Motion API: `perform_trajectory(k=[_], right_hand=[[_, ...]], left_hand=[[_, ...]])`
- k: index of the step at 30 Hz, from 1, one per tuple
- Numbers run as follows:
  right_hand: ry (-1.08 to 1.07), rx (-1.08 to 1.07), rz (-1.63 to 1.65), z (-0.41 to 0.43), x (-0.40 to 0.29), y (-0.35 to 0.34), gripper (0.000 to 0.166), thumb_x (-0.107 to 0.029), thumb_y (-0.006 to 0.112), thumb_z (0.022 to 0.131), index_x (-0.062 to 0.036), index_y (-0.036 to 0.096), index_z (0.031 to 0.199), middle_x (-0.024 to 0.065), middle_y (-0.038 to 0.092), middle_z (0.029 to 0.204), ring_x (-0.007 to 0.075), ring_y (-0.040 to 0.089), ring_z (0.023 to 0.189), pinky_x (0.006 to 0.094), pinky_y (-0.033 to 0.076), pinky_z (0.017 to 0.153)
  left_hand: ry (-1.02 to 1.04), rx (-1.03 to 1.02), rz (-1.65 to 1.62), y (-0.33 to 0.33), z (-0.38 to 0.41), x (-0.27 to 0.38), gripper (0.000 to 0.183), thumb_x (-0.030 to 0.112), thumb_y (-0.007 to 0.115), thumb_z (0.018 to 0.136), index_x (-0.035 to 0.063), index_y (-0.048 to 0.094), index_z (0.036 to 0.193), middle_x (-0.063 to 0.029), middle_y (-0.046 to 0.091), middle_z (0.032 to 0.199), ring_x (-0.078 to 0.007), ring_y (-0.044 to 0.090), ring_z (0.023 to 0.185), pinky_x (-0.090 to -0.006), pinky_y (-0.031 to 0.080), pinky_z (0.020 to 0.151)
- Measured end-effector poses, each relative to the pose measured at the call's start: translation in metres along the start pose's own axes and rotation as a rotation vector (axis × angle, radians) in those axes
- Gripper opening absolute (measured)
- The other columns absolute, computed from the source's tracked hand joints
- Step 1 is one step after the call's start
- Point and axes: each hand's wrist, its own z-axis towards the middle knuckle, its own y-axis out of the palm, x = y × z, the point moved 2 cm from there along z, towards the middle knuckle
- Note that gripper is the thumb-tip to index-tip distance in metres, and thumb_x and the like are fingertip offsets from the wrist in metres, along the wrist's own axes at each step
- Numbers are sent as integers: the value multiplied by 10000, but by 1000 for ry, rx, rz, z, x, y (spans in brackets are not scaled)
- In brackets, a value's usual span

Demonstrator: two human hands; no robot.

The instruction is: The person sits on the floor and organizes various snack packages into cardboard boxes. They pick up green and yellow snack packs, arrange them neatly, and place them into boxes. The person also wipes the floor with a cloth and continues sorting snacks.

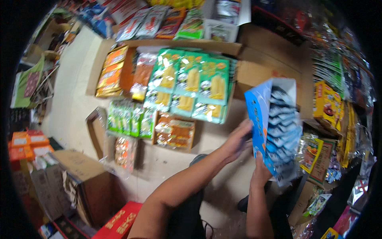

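A blue cardboard display box [259, 125] is tilted in front of me, its open side showing a row of overlapping blue-and-black packets [282, 128]. My right hand [261, 171] grips the box at its lower end, thumb on the blue panel. Against the box's left side rests my left hand [237, 142], its fingertips partly hidden by the edge and blurred. Left of the hands, green sheets of packets with yellow food pictures [191, 86] lie stacked. Below them sit a shallow tray of brown packets [174, 131] and a row of green packets [131, 119].
A large open carton [268, 65] stands behind the blue box. Orange packets [112, 71] fill a carton at left. A brown carton [82, 167] and a red box [119, 221] stand at lower left. Hanging packets and a yellow box [326, 104] line the right side.
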Motion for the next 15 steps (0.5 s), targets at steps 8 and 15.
perform_trajectory(k=[8, 15], right_hand=[[152, -304, 137, -68, 20, -16, 479, -171, 646, 789, 6, 484, 1204, 170, 529, 1183, 277, 508, 1083, 398, 386, 943], [33, -787, 254, -88, -27, 62, 505, -225, 646, 775, -9, 479, 1200, 191, 522, 1177, 319, 503, 1094, 425, 382, 955]], left_hand=[[-26, -191, -213, -9, -78, -22, 740, 314, 636, 825, 101, 214, 1394, -100, 446, 1291, -214, 489, 1148, -378, 447, 936], [189, 244, -387, -110, -209, 13, 545, 418, 492, 884, 59, 423, 1287, -126, 470, 1297, -246, 483, 1169, -419, 364, 1019]])
